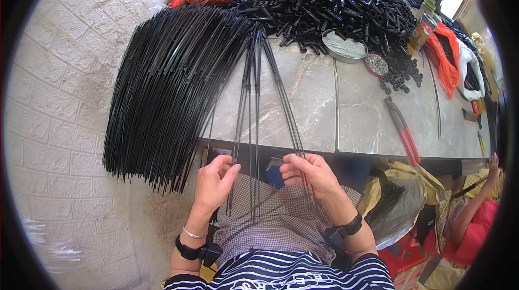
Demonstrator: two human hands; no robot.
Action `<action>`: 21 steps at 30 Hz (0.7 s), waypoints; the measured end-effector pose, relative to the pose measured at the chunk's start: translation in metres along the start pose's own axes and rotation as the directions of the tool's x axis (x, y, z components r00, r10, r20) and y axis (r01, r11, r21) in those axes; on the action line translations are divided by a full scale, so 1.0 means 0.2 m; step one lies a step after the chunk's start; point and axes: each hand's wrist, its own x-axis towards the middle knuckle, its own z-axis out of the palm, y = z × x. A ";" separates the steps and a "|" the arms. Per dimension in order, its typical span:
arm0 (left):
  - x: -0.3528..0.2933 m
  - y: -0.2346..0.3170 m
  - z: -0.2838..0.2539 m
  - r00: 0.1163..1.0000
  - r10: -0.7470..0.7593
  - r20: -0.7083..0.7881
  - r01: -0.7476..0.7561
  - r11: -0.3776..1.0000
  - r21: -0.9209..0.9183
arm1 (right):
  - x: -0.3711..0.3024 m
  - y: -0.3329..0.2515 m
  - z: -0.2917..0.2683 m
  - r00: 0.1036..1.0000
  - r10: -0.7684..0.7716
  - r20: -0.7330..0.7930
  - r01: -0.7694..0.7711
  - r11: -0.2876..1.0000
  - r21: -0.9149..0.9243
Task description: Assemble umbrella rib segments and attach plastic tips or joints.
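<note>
Several thin black rods with small joints, like umbrella ribs (256,100), fan out from the table toward me and hang past its front edge over my lap. My left hand (216,180) is closed, thumb and fingers pinched around the ribs on the left side of the fan. With thumb against bent fingers, my right hand (313,175) grips the ribs splayed to the right. Between both hands, the middle ribs hang untouched. To the left, a thick heap of the same black ribs (162,95) lies over the table's edge.
Black tubular pieces (324,3) are piled at the back. Near them stand a round tin of pale thin pieces (345,46) and a small dish of metal bits (376,65). Red-handled pliers (403,130) lie on the grey table (367,122). Another person's arm (478,198) shows at right.
</note>
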 end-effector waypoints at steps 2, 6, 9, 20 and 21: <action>0.01 -0.02 0.01 1.000 -0.021 0.004 0.022 0.998 -0.063 | -0.01 0.00 -0.01 1.000 -0.014 0.001 0.014 1.000 0.028; 0.02 -0.01 0.00 1.000 -0.031 0.001 0.031 0.994 -0.100 | -0.02 -0.01 -0.03 0.999 -0.042 0.015 0.041 0.997 0.064; 0.02 -0.03 0.00 0.997 0.014 -0.070 -0.017 0.999 -0.038 | 0.00 0.00 -0.02 0.999 -0.041 0.031 0.039 0.997 0.067; 0.02 -0.07 0.01 0.991 0.081 -0.106 -0.085 0.996 -0.035 | 0.11 0.10 0.26 0.999 0.018 0.039 -0.018 1.000 0.003; 0.02 -0.07 0.00 0.991 0.077 -0.112 -0.081 0.996 -0.033 | 0.13 0.11 0.30 0.996 0.031 0.085 -0.035 0.998 0.047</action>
